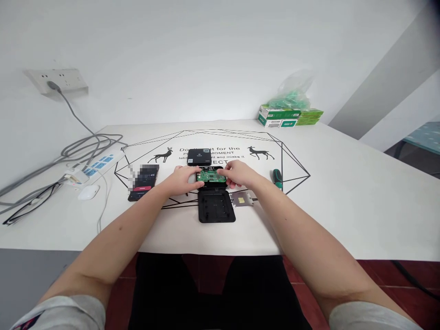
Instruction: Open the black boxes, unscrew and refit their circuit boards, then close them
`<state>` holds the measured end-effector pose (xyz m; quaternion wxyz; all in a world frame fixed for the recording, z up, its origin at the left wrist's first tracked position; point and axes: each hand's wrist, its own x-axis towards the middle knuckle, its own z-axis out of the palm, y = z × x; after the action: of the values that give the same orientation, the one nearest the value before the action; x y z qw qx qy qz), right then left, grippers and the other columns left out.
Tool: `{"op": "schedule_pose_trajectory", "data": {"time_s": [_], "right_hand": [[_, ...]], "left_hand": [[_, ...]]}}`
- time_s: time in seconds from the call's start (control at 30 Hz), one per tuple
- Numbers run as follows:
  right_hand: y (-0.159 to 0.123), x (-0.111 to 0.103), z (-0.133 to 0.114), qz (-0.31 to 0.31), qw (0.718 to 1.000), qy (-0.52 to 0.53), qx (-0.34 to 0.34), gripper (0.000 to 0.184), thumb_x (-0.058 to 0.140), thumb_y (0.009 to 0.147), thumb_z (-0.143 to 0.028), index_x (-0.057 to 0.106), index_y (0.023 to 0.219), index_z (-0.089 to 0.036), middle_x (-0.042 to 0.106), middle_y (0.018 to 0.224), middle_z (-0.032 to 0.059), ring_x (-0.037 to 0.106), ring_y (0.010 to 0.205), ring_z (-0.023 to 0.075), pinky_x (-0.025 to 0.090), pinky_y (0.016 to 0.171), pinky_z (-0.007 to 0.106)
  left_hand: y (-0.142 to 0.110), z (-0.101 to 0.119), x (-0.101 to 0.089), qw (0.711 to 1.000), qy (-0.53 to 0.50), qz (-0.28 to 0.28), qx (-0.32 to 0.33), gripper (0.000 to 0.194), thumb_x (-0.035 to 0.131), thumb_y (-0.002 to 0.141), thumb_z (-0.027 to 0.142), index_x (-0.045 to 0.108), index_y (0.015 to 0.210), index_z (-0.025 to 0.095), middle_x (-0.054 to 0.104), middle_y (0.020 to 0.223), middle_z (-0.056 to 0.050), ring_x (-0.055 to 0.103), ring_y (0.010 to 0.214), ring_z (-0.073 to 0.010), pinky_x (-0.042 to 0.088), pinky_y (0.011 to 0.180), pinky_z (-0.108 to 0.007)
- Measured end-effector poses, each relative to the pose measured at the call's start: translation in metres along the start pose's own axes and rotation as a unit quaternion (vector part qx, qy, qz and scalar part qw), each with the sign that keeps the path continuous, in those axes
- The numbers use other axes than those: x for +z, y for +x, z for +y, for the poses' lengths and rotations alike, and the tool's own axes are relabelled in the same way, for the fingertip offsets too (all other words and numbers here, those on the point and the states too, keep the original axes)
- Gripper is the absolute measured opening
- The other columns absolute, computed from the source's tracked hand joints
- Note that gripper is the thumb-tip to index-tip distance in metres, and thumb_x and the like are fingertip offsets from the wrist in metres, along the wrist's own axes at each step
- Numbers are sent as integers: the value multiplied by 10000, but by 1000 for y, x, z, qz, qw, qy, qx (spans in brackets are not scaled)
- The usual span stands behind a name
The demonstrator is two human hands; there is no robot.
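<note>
Circuit board (208, 177): seated in or just above black housing (216, 185), between both hands, just beyond black cover (216, 206). Left hand (182, 180): thumb and fingers parted, spanning the left end; firm hold, cannot tell. Right hand (239, 173): fingers curled at the right edge; width of gap and pinch on board or housing, cannot tell. Steady the housing with the left; handle the board by its edges, level, without flexing. Avoid pressing components. Avoid brushing metal plate (242, 199), just beside the cover.
</note>
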<state>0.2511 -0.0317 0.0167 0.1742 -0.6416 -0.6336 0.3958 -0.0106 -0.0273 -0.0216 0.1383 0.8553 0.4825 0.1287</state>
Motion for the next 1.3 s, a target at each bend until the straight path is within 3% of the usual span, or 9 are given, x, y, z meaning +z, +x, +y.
{"op": "schedule_pose_trajectory", "data": {"time_s": [0.1,0.3,0.47,0.73,0.97,1.17,1.23,1.3], "right_hand": [[-4,1,-4,2,1000,29,2,273,668,1061,-313,530,841,-228,711,603,14,638,484,140,409,482,255],[-10,-1,-6,1,999,33,-14,240,701,1008,-145,520,877,-234,591,507,-76,485,432,91,382,519,245],[-8,-3,-3,-2,999,28,-19,204,704,994,-160,547,885,-231,596,560,-74,479,480,102,403,582,266],[-3,-2,-2,25,994,-99,-37,218,757,957,-224,582,826,-226,693,695,-11,583,673,157,427,696,290],[-2,-8,1,11,989,-143,-34,277,708,1006,-422,603,849,-219,731,850,41,616,760,188,443,723,318],[0,-29,14,-63,974,-203,-76,449,669,977,-636,630,810,-222,727,858,65,651,796,230,435,713,352],[-1,-38,19,-113,959,-248,-79,457,759,878,-659,625,818,-226,722,866,54,660,826,244,422,717,353],[-3,-45,23,-183,939,-283,-75,524,899,695,-630,621,898,-235,731,954,41,670,904,265,429,738,349]], "left_hand": [[0,1,0,1000,0,-2,-5,721,586,969,703,666,1509,232,694,1551,-117,599,1472,-402,393,1290,-552],[-1,0,-1,1000,-1,-5,7,723,601,952,696,670,1498,227,689,1556,-127,591,1471,-414,386,1296,-571],[-2,-1,-2,1000,-3,-8,0,736,614,938,691,659,1519,241,678,1571,-117,571,1490,-407,370,1310,-566],[-1,-1,-3,1000,-1,-16,16,705,608,945,672,662,1500,241,642,1621,-124,555,1518,-399,315,1335,-583],[-1,-5,-1,999,-6,-25,29,711,574,970,655,622,1538,231,627,1632,-141,539,1542,-392,279,1334,-604],[-1,-7,-2,999,8,-31,32,740,576,982,651,583,1584,221,581,1672,-163,484,1580,-417,263,1331,-630],[-1,-7,-1,999,18,-37,33,749,568,985,664,581,1585,217,538,1706,-173,438,1613,-423,259,1330,-642],[-2,-7,-1,998,25,-42,30,761,552,995,677,567,1600,214,509,1726,-176,407,1633,-421,254,1333,-642]]}}
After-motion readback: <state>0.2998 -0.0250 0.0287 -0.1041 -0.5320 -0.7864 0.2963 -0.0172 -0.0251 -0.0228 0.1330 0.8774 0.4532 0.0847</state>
